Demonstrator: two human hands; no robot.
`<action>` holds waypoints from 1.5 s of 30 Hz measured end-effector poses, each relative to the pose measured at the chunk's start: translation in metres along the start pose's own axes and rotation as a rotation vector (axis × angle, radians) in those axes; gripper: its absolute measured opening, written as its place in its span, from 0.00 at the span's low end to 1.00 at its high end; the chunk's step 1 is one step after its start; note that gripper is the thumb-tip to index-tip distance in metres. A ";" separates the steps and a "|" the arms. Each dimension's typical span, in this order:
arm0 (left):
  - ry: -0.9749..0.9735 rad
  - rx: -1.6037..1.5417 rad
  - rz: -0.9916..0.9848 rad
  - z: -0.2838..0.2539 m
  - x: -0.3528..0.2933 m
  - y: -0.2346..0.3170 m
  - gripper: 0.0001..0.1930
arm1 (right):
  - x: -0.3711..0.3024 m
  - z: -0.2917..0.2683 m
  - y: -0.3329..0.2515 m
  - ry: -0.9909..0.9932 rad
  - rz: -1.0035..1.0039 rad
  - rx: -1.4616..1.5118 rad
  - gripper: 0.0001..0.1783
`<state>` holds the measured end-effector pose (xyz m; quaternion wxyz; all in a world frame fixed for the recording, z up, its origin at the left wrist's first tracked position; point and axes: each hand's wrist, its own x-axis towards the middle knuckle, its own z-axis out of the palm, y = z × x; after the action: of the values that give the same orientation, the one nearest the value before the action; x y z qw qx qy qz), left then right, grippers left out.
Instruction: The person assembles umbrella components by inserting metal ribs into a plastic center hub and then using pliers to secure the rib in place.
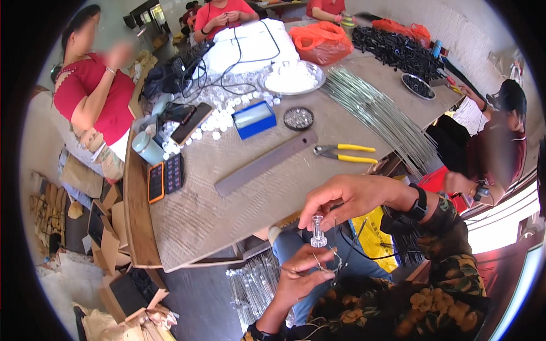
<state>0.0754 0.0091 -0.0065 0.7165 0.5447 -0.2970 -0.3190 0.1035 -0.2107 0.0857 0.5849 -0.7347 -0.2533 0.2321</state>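
Observation:
Over my lap, my right hand (352, 196) pinches a small clear spool-shaped plastic piece (318, 232) by its upper end, and it hangs upright from the fingertips. Just below it, my left hand (298, 277) has thumb and fingers closed on a thin bent wire (336, 266). The wire's fine ends stick out past the fingertips. A dark thin cord (364, 257) loops beside the right hand; whether it joins the wire I cannot tell. Nearest on the table are yellow-handled pliers (347, 153) and a flat grey metal bar (267, 163).
A blue box (254, 120), a round dish of small clear parts (298, 118) and a plate of white pieces (291, 78) stand on the table (193, 227). Long metal rods (381, 113) lie to the right. Several people sit or stand around. Cartons (111, 244) crowd the left floor.

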 end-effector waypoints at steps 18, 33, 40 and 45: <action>0.097 -0.002 -0.079 0.065 0.013 -0.002 0.17 | -0.072 0.031 0.056 0.182 -0.449 0.456 0.44; 0.144 -0.003 -0.093 0.050 0.023 -0.003 0.17 | -0.064 0.033 0.063 0.268 -0.332 0.495 0.35; 0.228 -0.095 -0.080 0.051 0.024 -0.003 0.17 | -0.055 0.057 0.052 0.550 -0.269 0.392 0.17; 0.207 -0.089 -0.033 0.048 0.025 -0.005 0.16 | -0.054 0.060 0.046 0.591 -0.196 0.353 0.17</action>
<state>0.0528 -0.0396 0.0016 0.7614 0.5473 -0.1978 -0.2858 0.0290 -0.2098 0.0311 0.7702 -0.6302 -0.0985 -0.0073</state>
